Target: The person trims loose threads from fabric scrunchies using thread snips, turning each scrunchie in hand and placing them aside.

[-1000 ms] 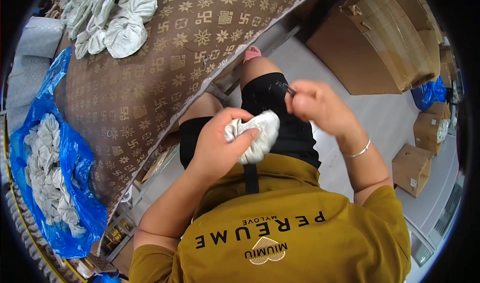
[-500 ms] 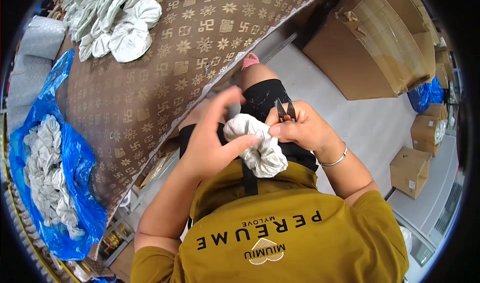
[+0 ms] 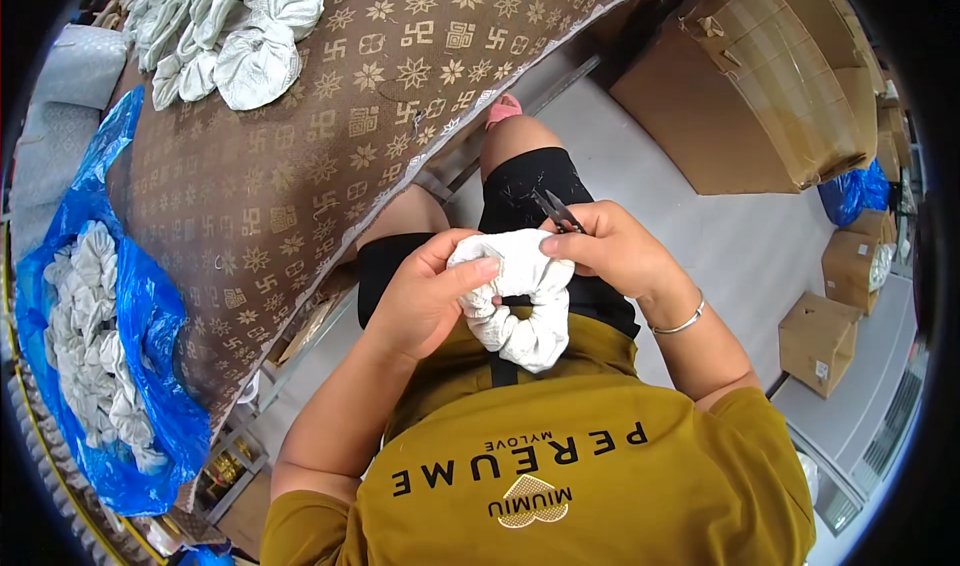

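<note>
A white gathered fabric scrunchie [image 3: 535, 339] hangs as a ring above my lap. My left hand [image 3: 425, 291] pinches its upper left side between thumb and fingers. At its upper right side, my right hand [image 3: 605, 249] grips the cloth with the thumb. That same hand also keeps a pair of small dark thread snips [image 3: 556, 212] in its fingers, blades pointing up and left. A pile of similar pale scrunchies [image 3: 258, 64] lies at the far left on the table. More white scrunchies [image 3: 95, 336] fill a blue plastic bag [image 3: 160, 366] at the left.
The table's brown patterned cloth [image 3: 330, 156] slants along my left, its edge beside my knee. A large cardboard box [image 3: 700, 116] stands on the floor at the far right. Smaller cartons [image 3: 818, 341] and a blue bundle [image 3: 853, 194] sit farther right.
My left hand, blurred and spread before, has closed on the scrunchie's left side. The scrunchie now hangs rounder, its hole more visible. The snips in my right hand have tilted left.
</note>
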